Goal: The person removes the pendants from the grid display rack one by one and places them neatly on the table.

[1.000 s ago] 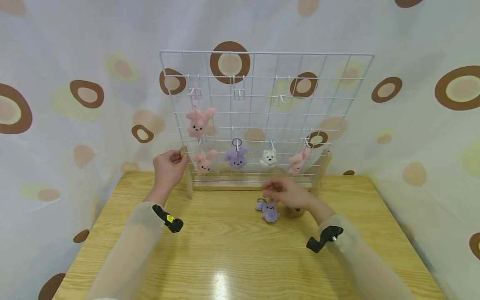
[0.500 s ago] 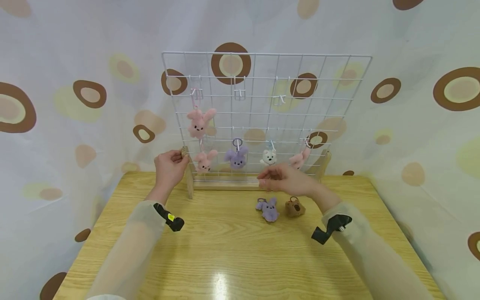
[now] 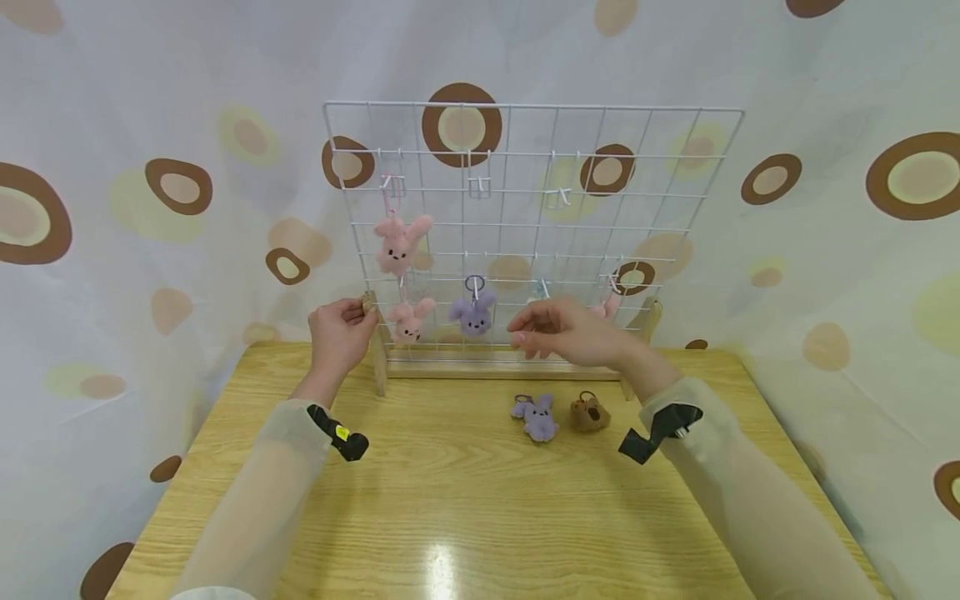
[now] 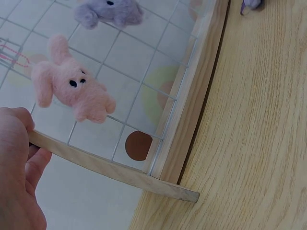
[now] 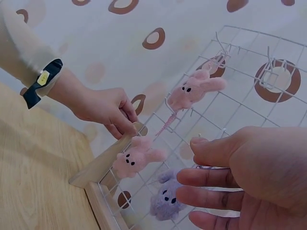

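Note:
My left hand pinches the top of the wooden upright at the left end of a white wire grid rack. My right hand hovers in front of the lower hook row, fingers loosely bent with nothing between them. Just left of its fingertips hangs a purple plush bunny keychain. Behind it, the white plush dog is hidden and a pink plush is partly covered. Two pink bunny keychains hang at the left: an upper one and a lower one.
On the table, in front of the rack, lie a purple bunny keychain and a brown bear keychain. Bare hooks show along the rack's upper row. A patterned cloth hangs behind.
My right hand has risen from above the plush keychains on the table to the rack's lower row, uncovering the brown bear and covering the white dog. The left hand stays on the upright.

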Action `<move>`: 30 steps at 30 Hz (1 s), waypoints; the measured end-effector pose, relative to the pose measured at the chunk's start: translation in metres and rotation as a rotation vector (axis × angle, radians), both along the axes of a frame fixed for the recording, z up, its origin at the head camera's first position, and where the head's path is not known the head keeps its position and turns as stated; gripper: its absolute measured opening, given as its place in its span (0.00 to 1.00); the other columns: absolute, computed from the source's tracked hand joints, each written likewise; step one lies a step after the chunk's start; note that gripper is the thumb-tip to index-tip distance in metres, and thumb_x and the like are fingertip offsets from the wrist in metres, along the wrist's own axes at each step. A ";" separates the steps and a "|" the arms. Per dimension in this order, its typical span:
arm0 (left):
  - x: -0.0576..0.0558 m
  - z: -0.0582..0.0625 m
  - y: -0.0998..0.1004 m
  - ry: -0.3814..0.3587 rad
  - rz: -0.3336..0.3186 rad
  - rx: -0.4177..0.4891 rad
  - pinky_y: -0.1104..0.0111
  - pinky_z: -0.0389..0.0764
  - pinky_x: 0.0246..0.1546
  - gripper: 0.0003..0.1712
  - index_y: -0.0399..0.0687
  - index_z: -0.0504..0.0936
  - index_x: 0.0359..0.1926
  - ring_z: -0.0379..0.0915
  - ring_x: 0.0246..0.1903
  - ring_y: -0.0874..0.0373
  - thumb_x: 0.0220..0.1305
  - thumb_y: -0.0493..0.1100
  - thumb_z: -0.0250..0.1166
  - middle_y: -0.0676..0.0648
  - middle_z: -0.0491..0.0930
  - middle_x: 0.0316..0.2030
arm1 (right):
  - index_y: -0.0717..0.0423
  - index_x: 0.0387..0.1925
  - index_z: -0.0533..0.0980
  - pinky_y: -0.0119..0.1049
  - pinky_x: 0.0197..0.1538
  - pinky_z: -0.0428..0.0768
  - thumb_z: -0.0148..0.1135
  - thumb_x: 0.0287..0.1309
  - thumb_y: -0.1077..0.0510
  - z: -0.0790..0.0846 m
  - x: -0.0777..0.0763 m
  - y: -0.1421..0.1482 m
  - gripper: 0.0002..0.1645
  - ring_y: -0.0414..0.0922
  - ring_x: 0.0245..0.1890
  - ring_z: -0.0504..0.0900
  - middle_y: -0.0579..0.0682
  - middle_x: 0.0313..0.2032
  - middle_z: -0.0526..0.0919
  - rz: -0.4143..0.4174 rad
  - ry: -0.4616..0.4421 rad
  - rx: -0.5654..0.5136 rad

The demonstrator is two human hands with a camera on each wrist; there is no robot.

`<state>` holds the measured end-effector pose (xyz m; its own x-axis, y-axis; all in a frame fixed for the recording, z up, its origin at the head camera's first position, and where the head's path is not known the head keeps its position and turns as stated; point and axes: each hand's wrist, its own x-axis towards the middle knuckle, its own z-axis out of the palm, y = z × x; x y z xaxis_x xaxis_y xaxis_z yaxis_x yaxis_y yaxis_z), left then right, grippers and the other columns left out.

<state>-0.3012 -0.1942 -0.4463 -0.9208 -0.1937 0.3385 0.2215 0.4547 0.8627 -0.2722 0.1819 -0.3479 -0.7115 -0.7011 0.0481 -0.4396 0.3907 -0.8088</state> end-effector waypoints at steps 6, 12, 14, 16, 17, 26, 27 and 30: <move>-0.001 -0.001 0.000 0.001 0.000 -0.006 0.65 0.88 0.45 0.15 0.30 0.88 0.51 0.88 0.46 0.46 0.73 0.38 0.67 0.34 0.88 0.44 | 0.64 0.55 0.81 0.47 0.43 0.88 0.62 0.77 0.61 0.013 -0.003 -0.006 0.12 0.54 0.40 0.87 0.55 0.41 0.87 -0.025 -0.001 -0.001; 0.001 0.002 0.002 0.001 -0.003 0.014 0.65 0.89 0.44 0.15 0.29 0.88 0.51 0.88 0.46 0.46 0.72 0.39 0.68 0.34 0.88 0.44 | 0.63 0.55 0.82 0.45 0.41 0.86 0.62 0.77 0.61 0.028 -0.008 -0.012 0.12 0.51 0.39 0.86 0.53 0.41 0.86 -0.040 0.045 -0.002; 0.001 0.002 0.002 0.001 0.000 0.015 0.66 0.89 0.44 0.15 0.30 0.88 0.50 0.88 0.46 0.46 0.72 0.39 0.68 0.34 0.88 0.44 | 0.63 0.55 0.81 0.44 0.41 0.85 0.62 0.77 0.60 0.032 -0.009 -0.014 0.13 0.51 0.39 0.86 0.53 0.41 0.86 -0.041 0.051 0.003; 0.002 0.002 0.002 0.005 0.001 0.015 0.66 0.88 0.43 0.15 0.29 0.88 0.50 0.88 0.46 0.46 0.72 0.39 0.68 0.34 0.88 0.43 | 0.63 0.56 0.81 0.44 0.41 0.85 0.63 0.76 0.60 0.034 -0.010 -0.016 0.13 0.51 0.39 0.87 0.53 0.42 0.86 -0.037 0.054 0.007; 0.002 0.002 0.001 0.008 0.002 0.014 0.66 0.88 0.43 0.14 0.29 0.88 0.50 0.88 0.46 0.46 0.72 0.39 0.68 0.34 0.88 0.43 | 0.63 0.56 0.82 0.44 0.41 0.85 0.63 0.76 0.60 0.036 -0.011 -0.017 0.13 0.51 0.39 0.87 0.54 0.42 0.87 -0.035 0.052 0.007; 0.002 0.002 0.000 0.013 -0.005 0.017 0.67 0.88 0.44 0.15 0.29 0.88 0.50 0.88 0.46 0.45 0.72 0.39 0.68 0.34 0.88 0.44 | 0.65 0.56 0.82 0.41 0.38 0.85 0.63 0.77 0.57 0.047 -0.019 -0.027 0.16 0.51 0.38 0.87 0.53 0.42 0.88 -0.015 0.084 0.033; 0.002 0.002 0.000 0.012 -0.006 0.017 0.67 0.88 0.44 0.15 0.29 0.88 0.50 0.88 0.46 0.45 0.72 0.38 0.68 0.34 0.88 0.44 | 0.65 0.56 0.82 0.43 0.39 0.86 0.63 0.77 0.57 0.048 -0.020 -0.028 0.16 0.51 0.38 0.87 0.52 0.42 0.88 -0.009 0.087 0.032; 0.001 0.001 0.000 0.014 -0.006 0.012 0.67 0.88 0.44 0.14 0.29 0.88 0.50 0.88 0.46 0.45 0.73 0.39 0.68 0.34 0.88 0.43 | 0.64 0.56 0.82 0.46 0.40 0.86 0.63 0.77 0.58 0.052 -0.023 -0.032 0.15 0.51 0.38 0.87 0.52 0.43 0.89 0.002 0.098 0.031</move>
